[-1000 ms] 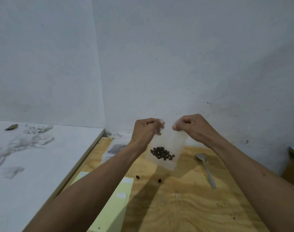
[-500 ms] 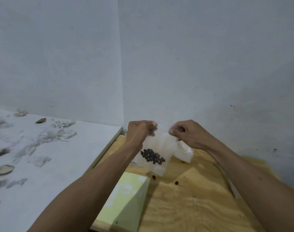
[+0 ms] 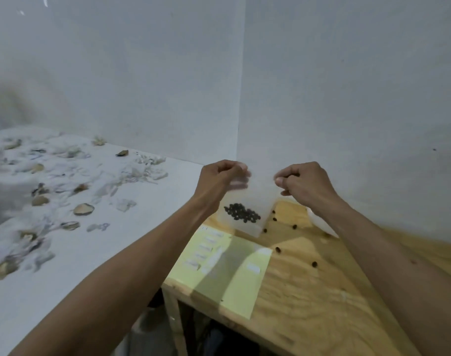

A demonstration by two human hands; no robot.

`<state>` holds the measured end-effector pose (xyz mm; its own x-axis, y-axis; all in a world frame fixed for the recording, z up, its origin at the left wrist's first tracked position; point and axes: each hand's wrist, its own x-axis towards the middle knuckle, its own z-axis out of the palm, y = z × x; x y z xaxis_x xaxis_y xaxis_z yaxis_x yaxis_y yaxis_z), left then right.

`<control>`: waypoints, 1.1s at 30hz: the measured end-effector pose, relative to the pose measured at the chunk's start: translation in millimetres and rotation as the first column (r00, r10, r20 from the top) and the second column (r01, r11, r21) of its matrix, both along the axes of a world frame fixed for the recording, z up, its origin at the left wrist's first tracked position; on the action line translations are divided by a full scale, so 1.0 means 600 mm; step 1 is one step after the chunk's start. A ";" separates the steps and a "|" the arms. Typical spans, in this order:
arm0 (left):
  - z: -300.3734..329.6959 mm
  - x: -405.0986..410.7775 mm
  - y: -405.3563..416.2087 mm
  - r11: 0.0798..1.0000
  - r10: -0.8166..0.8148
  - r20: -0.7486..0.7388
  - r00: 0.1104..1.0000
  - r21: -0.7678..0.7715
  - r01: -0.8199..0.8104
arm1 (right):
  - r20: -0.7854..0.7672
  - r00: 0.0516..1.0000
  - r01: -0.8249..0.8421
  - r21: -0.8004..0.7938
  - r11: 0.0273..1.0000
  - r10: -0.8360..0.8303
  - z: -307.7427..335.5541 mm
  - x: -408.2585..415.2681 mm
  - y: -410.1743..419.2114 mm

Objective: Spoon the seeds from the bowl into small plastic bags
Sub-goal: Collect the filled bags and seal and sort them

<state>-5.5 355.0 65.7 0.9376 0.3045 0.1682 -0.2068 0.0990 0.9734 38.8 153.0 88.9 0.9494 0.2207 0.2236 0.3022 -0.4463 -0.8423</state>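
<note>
A small clear plastic bag hangs above the back of the wooden table, with a cluster of dark seeds in its lower part. My left hand pinches the bag's top left corner. My right hand pinches its top right corner. Both hands are level, and the bag's top edge is stretched between them. Several loose seeds lie scattered on the wood below. A white curved edge, perhaps the bowl, peeks out under my right forearm. No spoon is in view.
A pale yellow-green sheet with small white labels lies at the table's near left corner. Left of the table is a white surface strewn with shell-like scraps and white debris. White walls meet in a corner just behind the bag.
The view has swung left, so the spoon has left the frame and more of the white surface shows. Both hands still hold the bag's top, now slightly further apart.
</note>
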 end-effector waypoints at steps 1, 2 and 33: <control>-0.003 -0.007 0.010 1.000 0.005 0.009 1.000 0.019 -0.006 | -0.017 1.000 -0.007 0.006 1.000 0.007 -0.004 -0.001 0.012; -0.005 -0.014 0.022 0.999 0.029 0.018 0.999 0.032 -0.029 | -0.046 0.998 -0.035 0.018 0.999 0.036 -0.010 0.000 0.023; -0.043 -0.030 0.177 0.954 0.270 0.064 0.961 -0.155 -0.258 | -0.384 0.917 -0.076 -0.438 0.896 -0.111 -0.165 -0.045 0.223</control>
